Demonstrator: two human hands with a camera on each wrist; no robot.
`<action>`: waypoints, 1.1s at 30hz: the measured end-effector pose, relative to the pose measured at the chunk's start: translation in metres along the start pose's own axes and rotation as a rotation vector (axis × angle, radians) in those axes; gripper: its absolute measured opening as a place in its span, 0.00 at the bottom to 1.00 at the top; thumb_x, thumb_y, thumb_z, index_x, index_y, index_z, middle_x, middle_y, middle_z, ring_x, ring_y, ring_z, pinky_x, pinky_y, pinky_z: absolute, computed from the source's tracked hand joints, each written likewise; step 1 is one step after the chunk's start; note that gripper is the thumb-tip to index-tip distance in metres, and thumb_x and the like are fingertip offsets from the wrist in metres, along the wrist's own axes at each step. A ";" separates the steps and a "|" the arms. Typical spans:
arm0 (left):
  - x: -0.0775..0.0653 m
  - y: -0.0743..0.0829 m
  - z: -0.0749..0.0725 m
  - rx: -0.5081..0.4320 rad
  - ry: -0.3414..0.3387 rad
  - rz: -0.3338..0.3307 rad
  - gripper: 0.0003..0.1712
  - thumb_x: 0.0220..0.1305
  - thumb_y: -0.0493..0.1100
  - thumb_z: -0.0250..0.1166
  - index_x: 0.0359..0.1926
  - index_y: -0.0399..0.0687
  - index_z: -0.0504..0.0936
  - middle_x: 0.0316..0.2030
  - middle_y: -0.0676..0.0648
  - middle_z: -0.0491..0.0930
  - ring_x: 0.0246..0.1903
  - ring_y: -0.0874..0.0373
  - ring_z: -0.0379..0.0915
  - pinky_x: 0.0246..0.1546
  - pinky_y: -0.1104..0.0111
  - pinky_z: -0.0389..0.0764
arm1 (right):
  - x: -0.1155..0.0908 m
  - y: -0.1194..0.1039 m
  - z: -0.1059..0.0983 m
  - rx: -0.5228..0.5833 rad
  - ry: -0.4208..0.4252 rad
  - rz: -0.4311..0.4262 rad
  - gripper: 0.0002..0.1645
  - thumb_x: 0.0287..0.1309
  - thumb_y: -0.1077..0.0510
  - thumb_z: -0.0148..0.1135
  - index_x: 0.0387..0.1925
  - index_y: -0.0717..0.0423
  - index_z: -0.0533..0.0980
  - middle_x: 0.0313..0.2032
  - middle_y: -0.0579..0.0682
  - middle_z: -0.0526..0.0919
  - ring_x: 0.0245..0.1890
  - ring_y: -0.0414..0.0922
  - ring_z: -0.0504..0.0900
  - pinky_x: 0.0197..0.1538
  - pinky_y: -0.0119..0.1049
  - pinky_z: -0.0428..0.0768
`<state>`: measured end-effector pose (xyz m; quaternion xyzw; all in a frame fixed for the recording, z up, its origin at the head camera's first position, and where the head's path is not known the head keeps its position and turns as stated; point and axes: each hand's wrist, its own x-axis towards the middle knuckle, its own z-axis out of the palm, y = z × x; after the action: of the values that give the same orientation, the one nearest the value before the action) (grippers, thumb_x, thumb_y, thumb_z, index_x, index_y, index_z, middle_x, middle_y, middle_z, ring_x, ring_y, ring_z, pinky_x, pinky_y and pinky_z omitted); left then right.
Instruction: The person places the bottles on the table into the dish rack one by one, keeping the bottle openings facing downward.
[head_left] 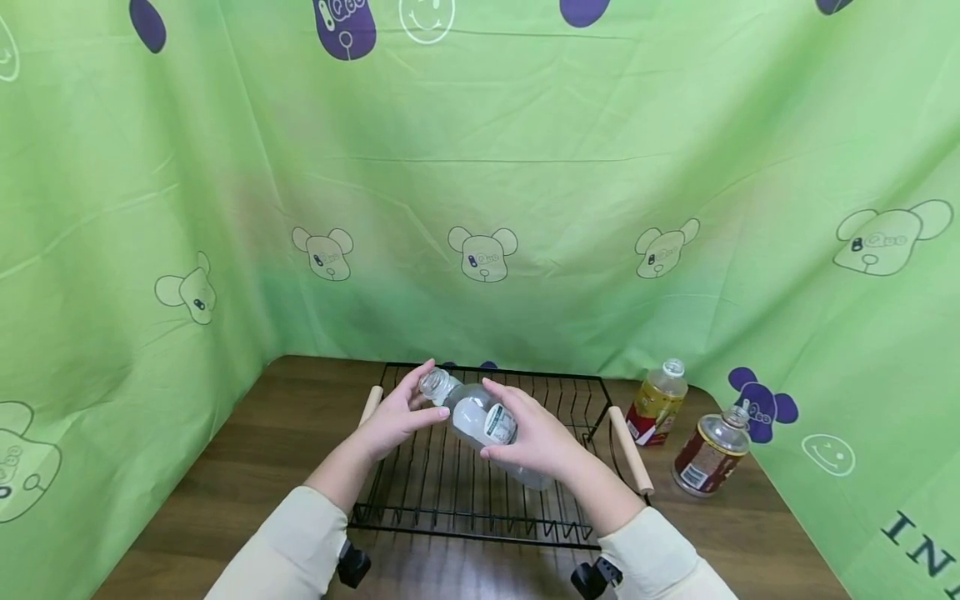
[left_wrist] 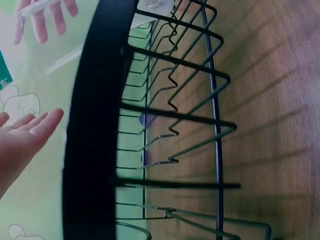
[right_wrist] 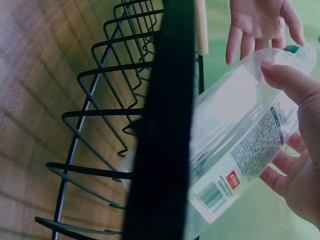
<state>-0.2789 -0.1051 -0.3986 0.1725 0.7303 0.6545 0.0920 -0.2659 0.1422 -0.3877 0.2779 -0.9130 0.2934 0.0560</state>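
Observation:
A clear plastic bottle [head_left: 471, 414] with a small white and green label is tilted above a black wire rack [head_left: 480, 537], its neck toward the upper left. My right hand [head_left: 534, 431] grips the bottle round its body. In the right wrist view the bottle's printed back label [right_wrist: 260, 145] with a barcode faces the camera. My left hand [head_left: 392, 422] is beside the bottle's neck, thumb and fingers spread. From the left wrist, the left hand [left_wrist: 25, 142] shows extended fingers with nothing in them.
The rack has wooden side handles [head_left: 630, 450] and stands on a brown wooden table [head_left: 225, 467]. Right of it are a bottle with a yellow and red label [head_left: 657, 406] and one with a dark red label [head_left: 708, 458]. A green printed cloth [head_left: 480, 325] hangs behind.

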 end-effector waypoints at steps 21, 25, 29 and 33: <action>-0.001 0.006 0.002 -0.073 -0.027 0.095 0.30 0.59 0.34 0.67 0.60 0.26 0.68 0.49 0.34 0.76 0.39 0.63 0.77 0.40 0.71 0.83 | 0.000 -0.009 -0.004 -0.061 -0.078 0.012 0.57 0.43 0.49 0.78 0.74 0.41 0.58 0.67 0.51 0.71 0.62 0.53 0.72 0.59 0.52 0.76; -0.002 0.003 0.001 -0.098 0.021 0.078 0.30 0.59 0.33 0.67 0.60 0.26 0.68 0.50 0.33 0.76 0.39 0.63 0.78 0.41 0.70 0.84 | -0.002 -0.006 -0.004 -0.034 -0.034 0.002 0.58 0.42 0.48 0.78 0.74 0.42 0.59 0.70 0.52 0.67 0.67 0.56 0.68 0.62 0.58 0.73; -0.003 0.000 -0.001 -0.129 0.109 0.050 0.31 0.58 0.31 0.66 0.61 0.26 0.67 0.51 0.31 0.73 0.38 0.63 0.79 0.41 0.70 0.85 | -0.004 0.000 -0.005 0.003 0.035 0.013 0.58 0.42 0.47 0.78 0.74 0.44 0.59 0.73 0.55 0.62 0.70 0.60 0.62 0.64 0.64 0.68; -0.005 -0.003 -0.005 -0.168 0.194 0.039 0.30 0.59 0.30 0.64 0.62 0.26 0.67 0.47 0.39 0.76 0.38 0.63 0.77 0.40 0.71 0.84 | -0.007 0.004 -0.008 0.064 0.087 0.078 0.57 0.45 0.47 0.76 0.74 0.45 0.57 0.74 0.56 0.58 0.72 0.62 0.58 0.67 0.66 0.63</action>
<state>-0.2760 -0.1115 -0.4011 0.1143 0.6748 0.7287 0.0223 -0.2625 0.1530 -0.3850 0.2310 -0.9100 0.3360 0.0754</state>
